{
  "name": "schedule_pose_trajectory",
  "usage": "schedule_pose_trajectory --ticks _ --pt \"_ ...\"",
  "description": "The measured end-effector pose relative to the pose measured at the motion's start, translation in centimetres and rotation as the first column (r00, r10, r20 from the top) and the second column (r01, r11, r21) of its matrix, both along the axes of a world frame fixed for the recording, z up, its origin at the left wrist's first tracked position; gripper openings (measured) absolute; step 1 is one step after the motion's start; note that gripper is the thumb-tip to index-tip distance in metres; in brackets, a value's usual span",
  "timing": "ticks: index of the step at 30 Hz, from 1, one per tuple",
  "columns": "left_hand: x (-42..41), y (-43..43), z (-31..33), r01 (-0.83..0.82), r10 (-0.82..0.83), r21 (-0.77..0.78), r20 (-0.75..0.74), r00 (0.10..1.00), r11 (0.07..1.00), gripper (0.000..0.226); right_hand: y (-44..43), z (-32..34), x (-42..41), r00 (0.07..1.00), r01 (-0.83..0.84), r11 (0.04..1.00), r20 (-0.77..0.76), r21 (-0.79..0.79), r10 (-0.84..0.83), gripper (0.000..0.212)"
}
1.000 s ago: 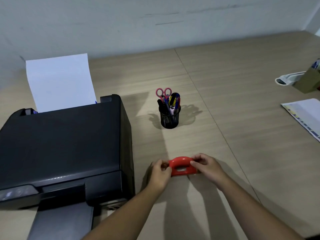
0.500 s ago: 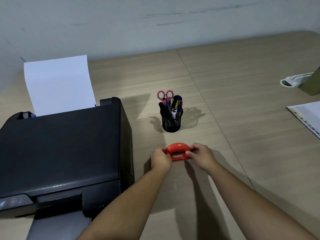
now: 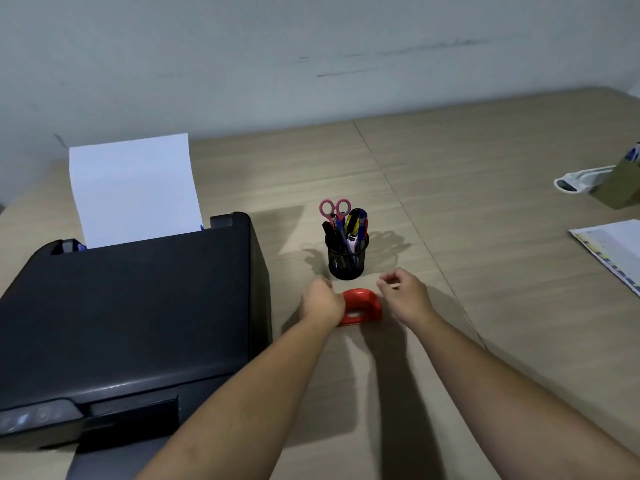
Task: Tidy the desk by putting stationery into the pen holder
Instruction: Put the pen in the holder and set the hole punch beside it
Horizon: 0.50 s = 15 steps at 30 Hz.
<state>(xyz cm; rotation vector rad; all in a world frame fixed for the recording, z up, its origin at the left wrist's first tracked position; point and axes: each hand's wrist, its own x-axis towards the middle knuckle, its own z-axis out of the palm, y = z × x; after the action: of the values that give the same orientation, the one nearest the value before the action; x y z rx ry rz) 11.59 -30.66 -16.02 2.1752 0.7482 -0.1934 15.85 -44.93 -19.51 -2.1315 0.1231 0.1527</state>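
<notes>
Black mesh pen holder (image 3: 347, 258): one, upright on wooden bench (image 3: 485, 271), holding pink-handled scissors (image 3: 334, 208) and several pens. Red arched hole punch (image 3: 361, 307): one, just before it, gripped by left hand (image 3: 321, 303). Right hand (image 3: 405, 294): fingers loosely curled, holding nothing.

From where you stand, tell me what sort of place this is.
Probably an office or home workstation: a wood-grain desk against a plain wall carries a black printer loaded with white paper, a black mesh pen holder full of pens and pink-handled scissors, and printed papers at the right edge.
</notes>
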Motion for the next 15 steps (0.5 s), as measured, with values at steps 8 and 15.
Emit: schedule_pose_trajectory --ticks 8,15 --pt "-2.7 6.7 12.0 0.074 -0.193 0.283 0.419 0.887 0.956 0.013 5.6 12.5 -0.3 0.960 0.042 0.988 0.269 0.152 -0.082 0.020" --pt "-12.2 21.2 13.5 -0.101 -0.096 0.451 0.394 0.914 0.887 0.023 15.7 14.2 -8.3 0.944 -0.211 0.970 0.284 0.120 0.170 0.018"
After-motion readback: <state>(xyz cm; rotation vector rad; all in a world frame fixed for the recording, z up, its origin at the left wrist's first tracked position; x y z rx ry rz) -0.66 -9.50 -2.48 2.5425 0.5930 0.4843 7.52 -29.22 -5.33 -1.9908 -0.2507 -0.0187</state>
